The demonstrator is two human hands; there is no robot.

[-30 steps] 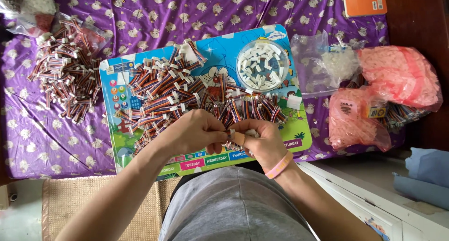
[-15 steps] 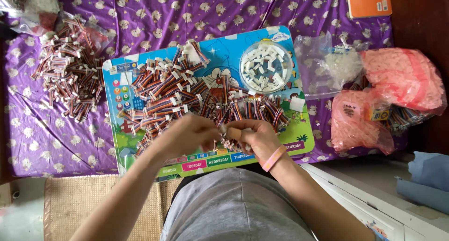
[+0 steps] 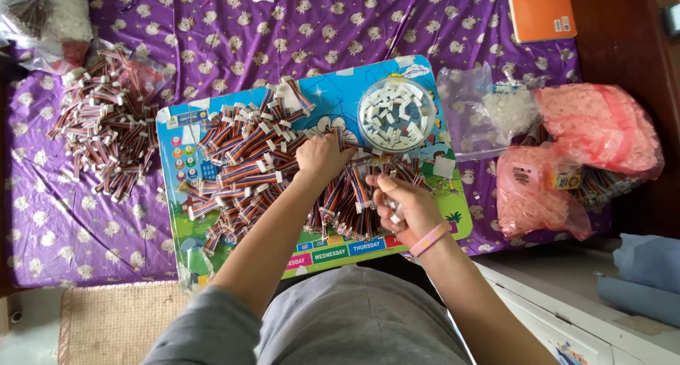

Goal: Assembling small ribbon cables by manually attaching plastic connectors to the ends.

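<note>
A colourful picture board lies on a purple patterned bedsheet and carries a heap of striped ribbon cables with white plugs. My left hand reaches into the heap and pinches a cable near its middle. My right hand hovers over the board's near right part, fingers curled around small white connector pieces. A round clear dish of white connectors stands on the board's far right corner.
A second pile of cables lies on the sheet at left. Clear and pink plastic bags of parts sit at right, an orange booklet at the far right. A woven mat is at lower left.
My hands, joined together near the board's front edge, have separated. The left hand moved forward into the cable heap; the right hand stayed near the front with white pieces.
</note>
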